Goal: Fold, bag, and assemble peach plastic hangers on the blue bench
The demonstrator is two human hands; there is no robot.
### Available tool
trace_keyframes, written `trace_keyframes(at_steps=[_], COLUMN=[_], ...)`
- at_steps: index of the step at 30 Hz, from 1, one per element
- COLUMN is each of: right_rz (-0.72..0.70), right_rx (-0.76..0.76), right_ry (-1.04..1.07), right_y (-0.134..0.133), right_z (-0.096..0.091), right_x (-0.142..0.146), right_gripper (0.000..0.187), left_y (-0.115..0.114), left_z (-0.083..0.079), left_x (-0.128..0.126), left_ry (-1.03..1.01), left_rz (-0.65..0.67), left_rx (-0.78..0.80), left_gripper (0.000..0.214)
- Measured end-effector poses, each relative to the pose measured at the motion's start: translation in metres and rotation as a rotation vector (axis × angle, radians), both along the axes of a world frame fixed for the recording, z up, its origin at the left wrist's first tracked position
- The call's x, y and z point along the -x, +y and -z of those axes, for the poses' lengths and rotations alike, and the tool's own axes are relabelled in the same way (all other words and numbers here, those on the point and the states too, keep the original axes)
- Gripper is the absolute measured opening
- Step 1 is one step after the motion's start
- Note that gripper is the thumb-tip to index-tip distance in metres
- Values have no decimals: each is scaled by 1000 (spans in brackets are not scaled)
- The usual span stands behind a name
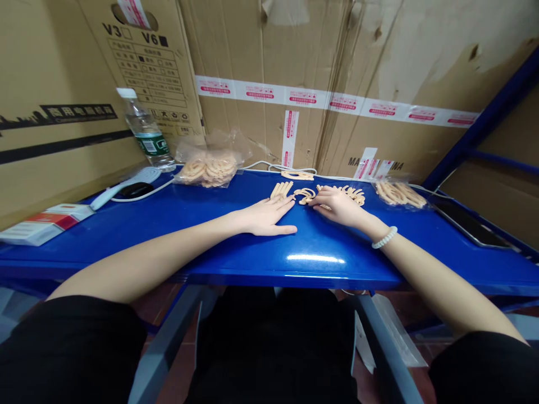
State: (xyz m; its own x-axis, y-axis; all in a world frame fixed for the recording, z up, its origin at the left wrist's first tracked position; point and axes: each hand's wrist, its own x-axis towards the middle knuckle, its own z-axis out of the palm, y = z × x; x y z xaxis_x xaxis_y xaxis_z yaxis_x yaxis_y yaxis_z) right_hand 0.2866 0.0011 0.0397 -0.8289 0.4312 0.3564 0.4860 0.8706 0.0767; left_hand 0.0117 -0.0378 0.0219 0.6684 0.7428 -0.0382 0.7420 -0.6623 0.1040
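On a blue table [202,238], the left hand [266,217] lies flat, thumb apart, gripping nothing, perhaps for steadiness. The right hand [337,206] bends its fingers nearly together; whether they pinch anything, I cannot tell. Pale curved pieces [305,200] lie between, apparently placed for both hands' reach.

There were two clear bags [206,170], one bottle [148,134], one red-and-white box [48,223], one pale-blue handled object [126,184], one dark flat device [469,221], one beaded bracelet [384,238] and one worktop [168,227]; the loose tan pieces [281,190] were too crowded to count.
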Motion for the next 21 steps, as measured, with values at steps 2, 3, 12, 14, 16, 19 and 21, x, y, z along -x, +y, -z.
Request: trace_keyframes(at_steps=[2, 3, 12, 14, 16, 19, 21], right_rz=[-4, -7, 236, 316, 386, 482, 556], right_rx=[23, 34, 151, 158, 134, 100, 125], right_ry=[-1, -2, 35, -15, -48, -113, -173], right_y=[1, 2, -1, 2, 8, 20, 27], right_z=[2, 1, -30, -37, -41, -43, -42], right_x=[1, 1, -24, -35, -47, -68, -79], right_gripper=[26, 26, 23, 23, 25, 34, 43], left_y=[0, -1, -5, -6, -6, -6, -5], left_z=[1, 1, -1, -2, -2, -2, -3], left_x=[0, 0, -1, -2, -2, -2, -2], left_ry=[-9, -14, -69, -72, -70, -69, -75], left_rz=[-17, -23, -7, 2, 10, 29, 43], left_rx=[11, 17, -20, -35, -51, -96, -134], left_gripper=[97, 96, 93, 91, 90, 86, 82])
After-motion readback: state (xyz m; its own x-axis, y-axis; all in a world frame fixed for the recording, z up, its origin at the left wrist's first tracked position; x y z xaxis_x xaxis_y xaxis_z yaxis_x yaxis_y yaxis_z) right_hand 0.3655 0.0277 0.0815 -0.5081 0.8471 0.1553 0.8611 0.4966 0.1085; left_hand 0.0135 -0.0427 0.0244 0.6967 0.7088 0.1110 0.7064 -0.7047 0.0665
